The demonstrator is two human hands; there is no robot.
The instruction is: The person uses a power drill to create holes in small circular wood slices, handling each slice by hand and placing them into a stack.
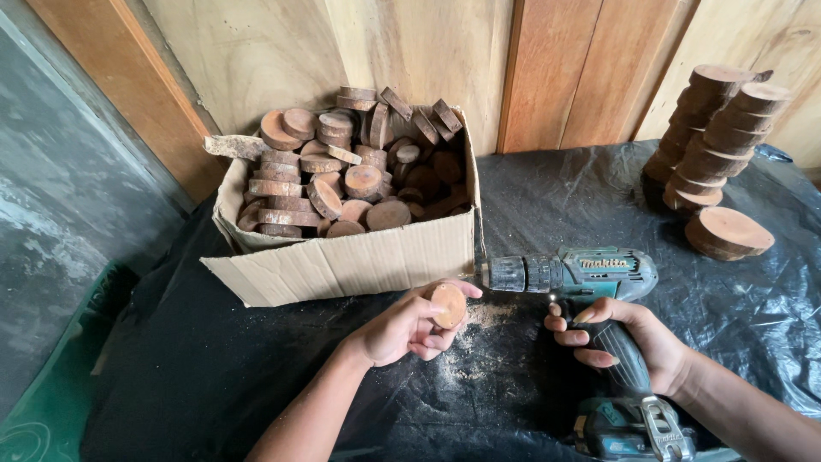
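Observation:
My left hand (402, 329) holds a small round wooden disc (449, 304) upright on edge, just in front of the cardboard box. My right hand (629, 338) grips the handle of a teal and black cordless drill (590, 274), whose chuck points left at the disc's flat face. The drill's tip is touching or almost touching the disc; I cannot tell which. Pale sawdust (470, 346) lies on the black plastic sheet below the disc.
A torn cardboard box (342, 265) heaped with several wooden discs stands behind my left hand. Two leaning stacks of larger discs (714, 133) and one flat disc (729, 233) sit at the back right. Wooden boards line the wall behind.

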